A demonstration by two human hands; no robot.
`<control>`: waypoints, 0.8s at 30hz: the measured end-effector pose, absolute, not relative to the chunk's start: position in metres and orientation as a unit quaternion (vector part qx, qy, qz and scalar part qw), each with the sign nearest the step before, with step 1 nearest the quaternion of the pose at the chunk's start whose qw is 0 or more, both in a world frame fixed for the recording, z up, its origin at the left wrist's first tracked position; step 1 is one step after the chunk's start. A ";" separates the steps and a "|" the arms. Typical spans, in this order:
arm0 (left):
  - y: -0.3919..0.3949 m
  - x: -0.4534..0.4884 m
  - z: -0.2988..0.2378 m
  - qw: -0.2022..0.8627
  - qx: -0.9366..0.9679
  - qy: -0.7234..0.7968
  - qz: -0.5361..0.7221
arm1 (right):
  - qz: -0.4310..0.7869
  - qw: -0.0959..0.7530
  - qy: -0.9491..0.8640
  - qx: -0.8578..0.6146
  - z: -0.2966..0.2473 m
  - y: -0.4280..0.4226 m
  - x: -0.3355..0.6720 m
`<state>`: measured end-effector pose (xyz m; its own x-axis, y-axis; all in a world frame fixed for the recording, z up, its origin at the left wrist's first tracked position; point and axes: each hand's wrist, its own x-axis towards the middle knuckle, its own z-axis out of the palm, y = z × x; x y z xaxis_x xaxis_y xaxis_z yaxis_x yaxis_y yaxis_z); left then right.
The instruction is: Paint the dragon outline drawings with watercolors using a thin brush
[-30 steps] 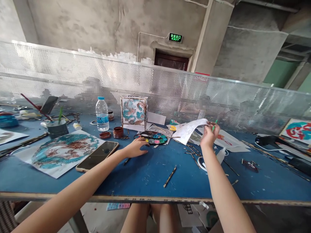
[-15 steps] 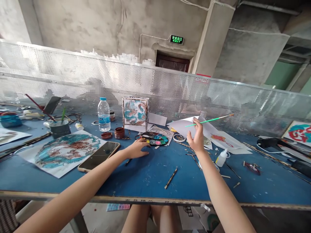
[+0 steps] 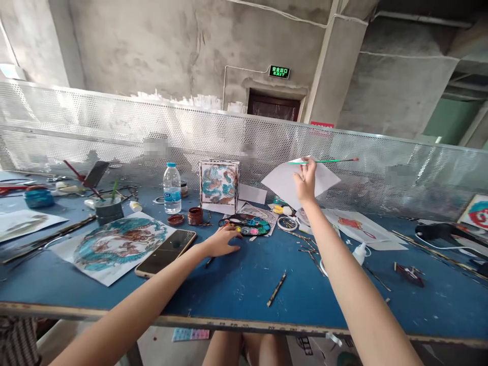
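Observation:
My right hand (image 3: 306,184) is raised over the back of the table, closed on a paintbrush (image 3: 335,161) with a green handle. The brush lies almost level, its bristles to the right. The same fingers grip the top edge of a white sheet of paper (image 3: 280,178), which stands up off the table behind the hand. My left hand (image 3: 223,242) lies palm down with fingers apart, its fingertips at the left edge of a dark paint palette (image 3: 252,230) with several colours. A small framed dragon picture (image 3: 219,185) stands upright behind the palette.
Left of the palette are a phone (image 3: 165,254), a painted sheet (image 3: 118,241), a water bottle (image 3: 172,190), an open brown paint jar (image 3: 195,216) and a brush cup (image 3: 109,209). A glue bottle (image 3: 359,252) and twigs lie right. A perforated metal screen (image 3: 362,168) borders the back.
My right hand has moved up and away, lifting the white sheet off the table with the brush still held. My left hand stays at the palette. The camera view has shifted slightly.

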<state>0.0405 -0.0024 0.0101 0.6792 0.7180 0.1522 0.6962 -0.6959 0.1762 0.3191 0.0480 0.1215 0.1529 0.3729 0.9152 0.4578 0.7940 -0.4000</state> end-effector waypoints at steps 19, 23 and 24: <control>-0.019 0.051 0.025 0.769 0.602 0.173 0.131 | 0.300 0.703 -0.584 -0.273 0.038 -0.157 0.295; -0.023 0.051 0.030 0.739 0.626 0.185 0.164 | 0.286 0.716 -0.522 -0.364 0.000 -0.203 0.311; -0.023 0.051 0.030 0.729 0.633 0.194 0.175 | 0.273 0.720 -0.507 -0.386 -0.009 -0.213 0.315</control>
<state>0.0510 -0.0227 0.0299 0.8638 0.5000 -0.0615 -0.0090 0.1373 0.9905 0.3152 -0.2134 -0.0094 0.3356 0.7853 0.5202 -0.0027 0.5530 -0.8332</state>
